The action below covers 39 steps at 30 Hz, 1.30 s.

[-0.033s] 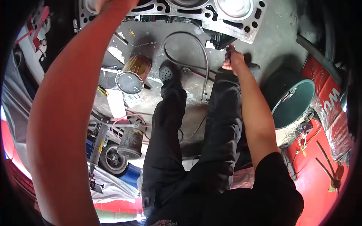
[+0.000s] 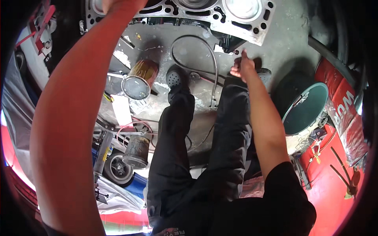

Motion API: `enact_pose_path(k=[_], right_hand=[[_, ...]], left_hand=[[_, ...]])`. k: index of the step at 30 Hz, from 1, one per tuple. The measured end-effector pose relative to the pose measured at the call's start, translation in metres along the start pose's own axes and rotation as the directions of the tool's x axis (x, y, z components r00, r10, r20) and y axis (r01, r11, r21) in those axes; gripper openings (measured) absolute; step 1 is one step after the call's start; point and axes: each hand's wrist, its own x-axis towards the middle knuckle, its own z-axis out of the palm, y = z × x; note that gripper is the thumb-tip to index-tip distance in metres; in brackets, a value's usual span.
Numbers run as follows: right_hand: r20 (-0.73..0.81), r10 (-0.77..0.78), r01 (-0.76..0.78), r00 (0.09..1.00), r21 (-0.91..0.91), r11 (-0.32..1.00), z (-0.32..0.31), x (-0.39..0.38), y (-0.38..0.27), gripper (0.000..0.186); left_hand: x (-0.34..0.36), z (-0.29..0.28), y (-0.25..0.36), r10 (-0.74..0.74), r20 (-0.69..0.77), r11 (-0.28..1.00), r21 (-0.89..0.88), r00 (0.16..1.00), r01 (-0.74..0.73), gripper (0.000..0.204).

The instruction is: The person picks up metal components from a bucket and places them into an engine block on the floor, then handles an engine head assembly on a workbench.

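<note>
A metal engine block (image 2: 236, 24) with large round bores and many holes spans the top of the view. My left hand (image 2: 123, 4) reaches onto its left part; its fingers are cut off by the upper edge, so their hold is hidden. My right hand (image 2: 245, 67) is just below the block's right end. One finger points up and the others are loosely bent, with nothing visible between them. Close above it, a small bolt-like end (image 2: 236, 52) sticks out of a dark part (image 2: 228, 42) under the block. Hand and bolt end appear slightly apart.
A looped hose (image 2: 214, 65) lies on the floor between my feet. Left of it stand an open tin (image 2: 145, 72) and a dirty metal can (image 2: 137, 149). At right are a green-lined bucket (image 2: 323, 98), a red-and-clear plastic bag (image 2: 346, 118) and a black hose (image 2: 328, 51).
My right hand has drawn slightly down from the dark part, and the bolt-like end now shows above it. The left arm has hardly moved.
</note>
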Motion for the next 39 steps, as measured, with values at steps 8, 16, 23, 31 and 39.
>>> enact_pose_path(k=[8, 16, 23, 31, 39], right_hand=[[0.389, 0.098, 0.400, 0.916, -0.868, -0.293, 0.001, -0.242, 0.205, 0.054], [0.469, 0.333, 0.572, 0.818, -0.724, -0.385, -0.006, -0.319, 0.230, 0.045], [0.365, -0.096, 0.355, 0.926, -0.756, 0.550, -0.055, -0.442, 0.168, 0.048], [0.427, -0.104, 0.344, 0.898, -0.536, 0.771, -0.051, -0.568, 0.121, 0.035], [0.063, -0.251, 0.228, 0.966, 0.251, 0.941, -0.159, -0.535, 0.205, 0.037]], left_hand=[[-0.069, -0.051, 0.006, -0.078, -0.053, 0.958, -0.282, 0.996, 0.060, 0.056], [-0.367, -0.209, -0.017, -0.126, 0.992, 0.486, 0.081, -0.022, 0.870, 0.066], [-0.351, -0.278, -0.119, -0.291, 0.948, 0.751, 0.144, 0.127, 0.644, 0.027], [-0.352, -0.290, -0.111, -0.373, 0.820, 0.428, -0.263, 0.434, 0.865, 0.046], [-0.438, -0.271, -0.014, 0.267, 0.902, -0.428, -0.204, 0.339, 0.880, 0.067]])
